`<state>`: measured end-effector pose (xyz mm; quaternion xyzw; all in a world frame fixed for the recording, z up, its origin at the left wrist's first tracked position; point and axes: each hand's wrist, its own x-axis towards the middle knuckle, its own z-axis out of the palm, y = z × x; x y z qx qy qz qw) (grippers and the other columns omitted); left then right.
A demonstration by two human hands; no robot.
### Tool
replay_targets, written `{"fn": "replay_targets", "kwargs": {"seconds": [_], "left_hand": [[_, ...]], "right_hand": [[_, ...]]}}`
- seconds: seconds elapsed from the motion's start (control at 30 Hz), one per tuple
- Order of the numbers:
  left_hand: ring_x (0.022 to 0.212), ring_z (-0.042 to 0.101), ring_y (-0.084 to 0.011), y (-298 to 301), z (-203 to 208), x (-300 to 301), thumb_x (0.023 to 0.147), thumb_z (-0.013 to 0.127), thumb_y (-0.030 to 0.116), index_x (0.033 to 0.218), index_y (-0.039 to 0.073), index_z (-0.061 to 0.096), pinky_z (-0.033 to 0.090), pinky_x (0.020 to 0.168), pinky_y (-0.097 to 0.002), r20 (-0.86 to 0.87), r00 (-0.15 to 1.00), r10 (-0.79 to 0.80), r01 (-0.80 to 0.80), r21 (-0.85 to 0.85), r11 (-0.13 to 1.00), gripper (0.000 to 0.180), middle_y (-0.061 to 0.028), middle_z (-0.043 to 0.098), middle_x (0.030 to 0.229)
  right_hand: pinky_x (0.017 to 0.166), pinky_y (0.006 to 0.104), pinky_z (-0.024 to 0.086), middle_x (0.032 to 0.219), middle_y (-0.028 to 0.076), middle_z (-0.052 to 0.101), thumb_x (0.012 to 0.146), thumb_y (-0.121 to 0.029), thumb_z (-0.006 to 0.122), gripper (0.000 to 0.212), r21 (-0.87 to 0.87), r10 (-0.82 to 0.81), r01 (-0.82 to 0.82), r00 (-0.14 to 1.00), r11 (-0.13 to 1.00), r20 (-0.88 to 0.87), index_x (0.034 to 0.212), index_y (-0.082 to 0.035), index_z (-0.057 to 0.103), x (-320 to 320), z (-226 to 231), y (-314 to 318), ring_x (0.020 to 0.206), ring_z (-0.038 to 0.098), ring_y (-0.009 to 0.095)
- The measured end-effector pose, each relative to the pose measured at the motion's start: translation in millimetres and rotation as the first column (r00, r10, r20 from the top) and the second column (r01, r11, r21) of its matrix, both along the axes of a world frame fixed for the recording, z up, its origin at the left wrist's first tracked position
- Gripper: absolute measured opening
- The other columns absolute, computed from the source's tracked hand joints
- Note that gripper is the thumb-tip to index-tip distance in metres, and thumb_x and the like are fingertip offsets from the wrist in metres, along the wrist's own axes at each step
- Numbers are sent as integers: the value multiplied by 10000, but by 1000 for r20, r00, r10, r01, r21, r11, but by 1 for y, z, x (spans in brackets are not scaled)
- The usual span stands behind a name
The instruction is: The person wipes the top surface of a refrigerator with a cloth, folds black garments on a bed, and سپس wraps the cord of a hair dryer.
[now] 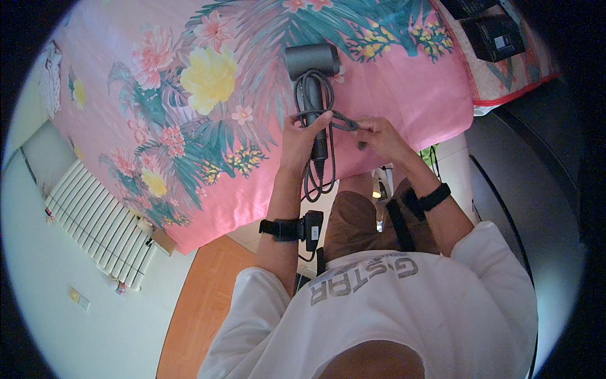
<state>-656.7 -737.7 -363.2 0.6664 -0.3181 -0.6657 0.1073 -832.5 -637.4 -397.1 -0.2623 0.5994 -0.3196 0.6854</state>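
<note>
A dark grey hair dryer [312,60] lies on the floral bedspread, its barrel pointing away from me and its handle toward me. Its grey power cord [331,96] is looped along the handle, with one long loop hanging below the handle's end near the bed edge. My left hand [297,144] is closed round the handle and the gathered cord, thumb across the top. To its right, my right hand [381,140] pinches a bunched stretch of cord that runs across from the handle. A small dark piece, perhaps the plug, shows under the right fingers.
The pink bedspread [246,202] covers the bed before me. A dark box [495,38] rests on a red-edged pad at the far right. A white radiator [98,218] stands by the left wall, and a large dark surface [524,170] rises on my right.
</note>
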Motion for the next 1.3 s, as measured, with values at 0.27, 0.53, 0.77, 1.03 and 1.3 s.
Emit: {"fn": "replay_targets", "kwargs": {"seconds": [0.27,0.53,0.77,1.03,1.3], "left_hand": [[531,588,-142,-4,-5,-14,726,807,203,768,21,654,468,493,-276,146,988,-53,47,42,998,241,-49,626,666],[567,585,-138,7,-7,-26,674,825,180,940,-38,549,482,510,-278,170,985,-20,24,-20,1000,441,-69,605,689],[533,567,-157,-14,6,-27,839,730,260,911,26,620,477,483,-283,-139,985,100,-51,316,947,269,-48,607,711],[541,573,-168,-12,7,-6,931,594,443,1020,48,581,509,488,-297,-264,941,213,-103,376,921,405,-48,603,737],[573,618,-192,-13,3,-7,981,465,439,1046,48,577,530,505,-298,-325,913,248,-124,357,926,412,-82,644,771]], "right_hand": [[736,348,479,794,143,611,889,-125,584,166,-154,-64,28,969,988,-238,926,14,667,6,-1,-1,777,618,239],[621,341,403,730,120,478,900,-143,601,197,76,155,-137,933,988,-324,928,51,621,9,53,4,660,485,189],[660,343,419,774,123,526,868,-36,623,161,-418,-100,-108,890,902,-444,1015,2,674,-10,-3,19,731,522,208],[872,339,467,994,97,625,815,15,635,274,-373,-75,-117,883,921,-464,1090,18,642,7,12,18,1019,583,209],[889,370,484,968,174,657,923,-219,570,286,-15,51,-54,987,998,-154,1061,22,636,16,24,46,967,632,284]]}}
